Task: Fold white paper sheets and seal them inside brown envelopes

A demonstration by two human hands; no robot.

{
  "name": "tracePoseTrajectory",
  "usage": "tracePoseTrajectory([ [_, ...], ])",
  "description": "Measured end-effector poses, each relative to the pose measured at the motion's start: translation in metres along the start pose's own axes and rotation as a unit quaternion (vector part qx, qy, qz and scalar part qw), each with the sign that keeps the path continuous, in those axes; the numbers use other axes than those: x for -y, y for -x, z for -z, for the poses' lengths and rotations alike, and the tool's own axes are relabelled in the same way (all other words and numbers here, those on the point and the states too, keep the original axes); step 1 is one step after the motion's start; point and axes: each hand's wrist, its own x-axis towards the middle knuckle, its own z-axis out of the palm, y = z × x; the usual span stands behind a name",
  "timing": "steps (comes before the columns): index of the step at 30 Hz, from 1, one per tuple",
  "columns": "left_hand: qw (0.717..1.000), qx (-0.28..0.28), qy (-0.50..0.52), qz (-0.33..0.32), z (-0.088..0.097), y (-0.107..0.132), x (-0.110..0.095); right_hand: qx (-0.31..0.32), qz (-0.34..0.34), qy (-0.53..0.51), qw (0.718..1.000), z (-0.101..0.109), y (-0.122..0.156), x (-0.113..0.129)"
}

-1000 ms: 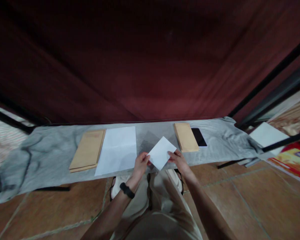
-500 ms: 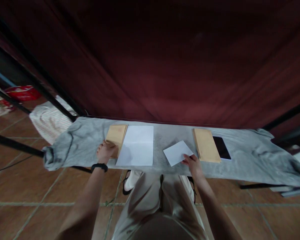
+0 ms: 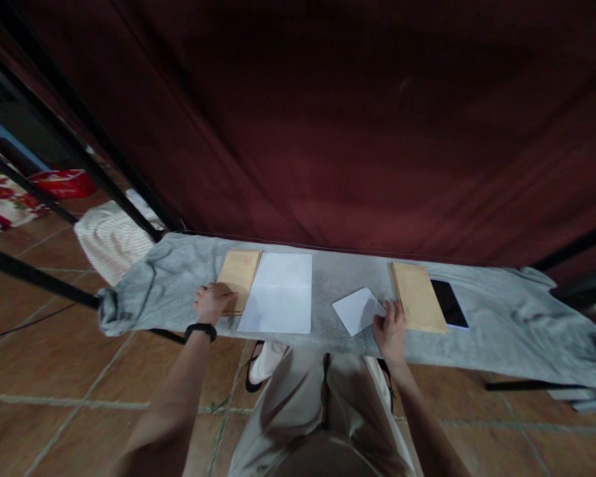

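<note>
My left hand (image 3: 212, 303), with a black band at the wrist, rests on the lower left part of a stack of brown paper envelopes (image 3: 243, 268). Its thumb is spread to the right across the top envelope. Beside that stack lies a large white sheet of paper (image 3: 281, 295) with a faint crease across it. My right hand (image 3: 391, 329) has its fingers apart, by the right corner of a small white piece of paper (image 3: 357, 310) lying on the cloth. Its fingertips are close to the left edge of a second stack of brown envelopes (image 3: 420, 298).
A grey cloth (image 3: 496, 318) covers the narrow table. A dark-screened tablet or phone (image 3: 451, 305) lies partly under the right stack. Behind hangs a dark red curtain (image 3: 328, 165). Black metal bars (image 3: 79, 156) and striped fabric (image 3: 116, 242) are at the left.
My right hand has let go of the small white paper and moved right towards the right envelope stack. My left hand stays on the left stack. The view has shifted slightly.
</note>
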Motion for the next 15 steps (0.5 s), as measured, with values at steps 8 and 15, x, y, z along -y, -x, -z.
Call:
tracePoseTrajectory([
  [8, 0.999, 0.006, 0.033, 0.016, -0.006, -0.012, 0.006, 0.062, 0.019, 0.058, 0.996, -0.001, 0.024, 0.018],
  [15, 0.998, -0.001, 0.058, -0.003, -0.002, -0.033, -0.006, 0.055, 0.036, 0.065, 0.996, -0.003, 0.026, 0.014],
])
